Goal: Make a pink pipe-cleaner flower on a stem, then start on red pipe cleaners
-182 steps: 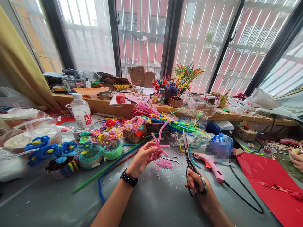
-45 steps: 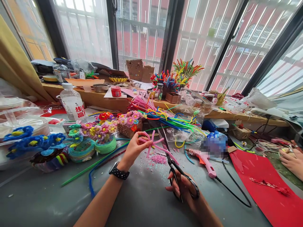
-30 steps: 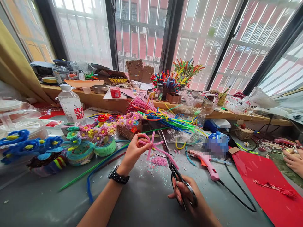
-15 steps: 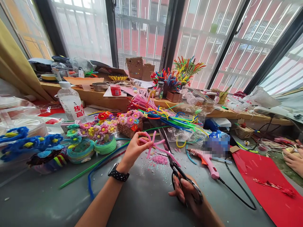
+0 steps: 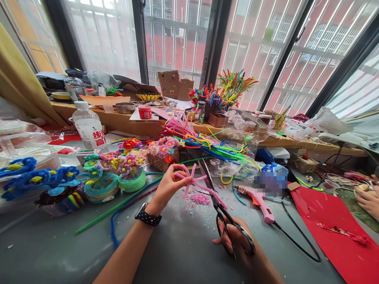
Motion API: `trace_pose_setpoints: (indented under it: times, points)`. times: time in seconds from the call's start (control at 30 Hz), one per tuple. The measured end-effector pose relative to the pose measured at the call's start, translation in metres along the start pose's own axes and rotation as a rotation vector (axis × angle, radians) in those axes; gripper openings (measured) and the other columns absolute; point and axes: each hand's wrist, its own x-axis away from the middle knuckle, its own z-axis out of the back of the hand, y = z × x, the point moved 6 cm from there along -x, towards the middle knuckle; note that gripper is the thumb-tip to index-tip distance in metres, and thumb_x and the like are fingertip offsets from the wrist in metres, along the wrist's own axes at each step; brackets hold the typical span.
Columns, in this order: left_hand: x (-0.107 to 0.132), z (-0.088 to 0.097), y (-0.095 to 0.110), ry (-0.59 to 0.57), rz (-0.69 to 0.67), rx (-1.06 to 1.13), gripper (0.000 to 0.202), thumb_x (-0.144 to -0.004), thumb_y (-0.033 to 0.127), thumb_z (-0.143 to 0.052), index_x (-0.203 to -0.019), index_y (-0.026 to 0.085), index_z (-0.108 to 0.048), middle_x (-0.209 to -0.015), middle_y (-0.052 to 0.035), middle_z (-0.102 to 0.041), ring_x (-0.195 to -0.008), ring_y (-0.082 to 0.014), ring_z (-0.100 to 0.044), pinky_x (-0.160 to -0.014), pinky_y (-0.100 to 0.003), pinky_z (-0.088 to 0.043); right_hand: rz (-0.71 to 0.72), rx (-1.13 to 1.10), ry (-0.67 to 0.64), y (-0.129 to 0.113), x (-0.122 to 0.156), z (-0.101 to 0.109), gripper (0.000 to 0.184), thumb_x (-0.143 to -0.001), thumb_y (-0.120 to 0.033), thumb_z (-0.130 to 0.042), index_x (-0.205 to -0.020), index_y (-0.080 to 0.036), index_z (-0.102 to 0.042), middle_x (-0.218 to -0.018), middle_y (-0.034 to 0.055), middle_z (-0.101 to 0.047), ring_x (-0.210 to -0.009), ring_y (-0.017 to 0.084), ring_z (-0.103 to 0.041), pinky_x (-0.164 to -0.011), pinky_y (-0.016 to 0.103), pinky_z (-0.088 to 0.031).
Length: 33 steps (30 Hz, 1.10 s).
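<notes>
My left hand point(image 5: 167, 189), with a black watch on its wrist, pinches a pink pipe-cleaner star point(image 5: 192, 182) above the grey table point(image 5: 177, 252). One long pink arm of the star runs down to the right. My right hand point(image 5: 237, 246) grips the handles of black scissors point(image 5: 220, 209), and the blades point up-left and cross that long arm. A small heap of pink fuzz clippings point(image 5: 199, 198) lies on the table just below the star.
Pipe-cleaner flower baskets point(image 5: 130, 169) and a water bottle point(image 5: 89, 128) stand to the left. A pink glue gun point(image 5: 257, 199) with a black cord lies right of the scissors, beside red paper point(image 5: 340, 232). Loose coloured pipe cleaners point(image 5: 216, 152) pile behind. Another person's hand point(image 5: 367, 199) rests at the far right.
Since six seconds ago the scissors swung from upright at the right over to the star's long arm. In the last second both hands have barely moved.
</notes>
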Motion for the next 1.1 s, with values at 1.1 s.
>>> trace_pose_setpoints:
  times: [1.1]
  points:
    - [0.000, -0.004, -0.002, -0.013, 0.000, 0.040, 0.041, -0.059, 0.023, -0.068, -0.089, 0.018, -0.040, -0.064, 0.0060, -0.055, -0.058, -0.0071, -0.055, -0.058, -0.018, -0.042, 0.028, -0.080, -0.092, 0.002, 0.002, -0.002, 0.053, -0.062, -0.062, -0.051, -0.082, -0.014, -0.056, -0.054, -0.0036, -0.037, -0.049, 0.008, -0.032, -0.071, 0.035, -0.043]
